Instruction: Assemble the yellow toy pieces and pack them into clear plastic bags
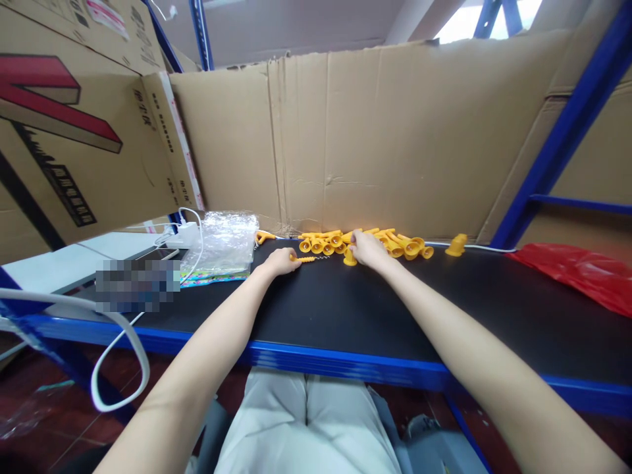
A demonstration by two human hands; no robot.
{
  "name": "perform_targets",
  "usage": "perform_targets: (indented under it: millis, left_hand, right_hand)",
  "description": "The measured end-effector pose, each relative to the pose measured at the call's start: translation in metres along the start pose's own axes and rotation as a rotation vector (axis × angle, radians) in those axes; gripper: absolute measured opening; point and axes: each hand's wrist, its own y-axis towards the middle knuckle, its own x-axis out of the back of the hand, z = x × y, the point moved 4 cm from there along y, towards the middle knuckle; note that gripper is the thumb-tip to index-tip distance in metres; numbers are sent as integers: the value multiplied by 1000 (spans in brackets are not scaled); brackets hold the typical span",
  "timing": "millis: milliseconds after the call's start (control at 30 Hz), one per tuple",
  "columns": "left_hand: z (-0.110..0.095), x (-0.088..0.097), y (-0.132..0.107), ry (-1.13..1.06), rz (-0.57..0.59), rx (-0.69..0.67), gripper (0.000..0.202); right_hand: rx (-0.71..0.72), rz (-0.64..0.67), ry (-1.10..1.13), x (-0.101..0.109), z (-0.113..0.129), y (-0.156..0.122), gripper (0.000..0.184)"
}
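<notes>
A heap of several yellow plastic funnel-shaped parts lies at the back of the black tabletop, against a cardboard wall. My left hand is closed on a thin yellow threaded rod with a small metal spring at its tip. My right hand is curled over a yellow part at the near edge of the heap. One yellow part stands alone to the right, and another lies left of the heap.
A clear plastic bag lies left of my hands, with a white charger and cable beyond. A red plastic bag sits at the right. Cardboard walls the back; blue shelf posts rise on the right.
</notes>
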Motion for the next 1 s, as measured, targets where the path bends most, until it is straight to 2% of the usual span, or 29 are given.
perform_targets:
  millis: [200,367,567,667,733,867,933,1000]
  left_hand:
    - [-3,2,-2,-5,-2,-31,33]
    - [-4,2,-3,0,0,-35,33]
    - [-5,4,-4,-9,-19,-3,31]
    - [-6,4,-5,-16,-19,-7,31]
    - [-7,4,-5,-30,-14,-29,30]
    - [-7,2,-3,-55,-7,-70,30]
    - [-7,0,-2,-51,-10,-83,30]
    - [-6,-1,-1,-41,-14,-94,30]
  right_hand:
    - [57,-122,178,-15,-12,0,21]
    - [131,-105,264,-26,-17,1,31]
    - [138,-114,317,-27,-13,2,30]
    - [156,-91,392,-27,-6,-1,32]
    - [112,-48,473,-28,-2,-3,34]
    - [21,125,523,-35,4,-8,31]
    - [23,129,471,-33,4,-9,29]
    - [56,73,362,-27,3,-10,28]
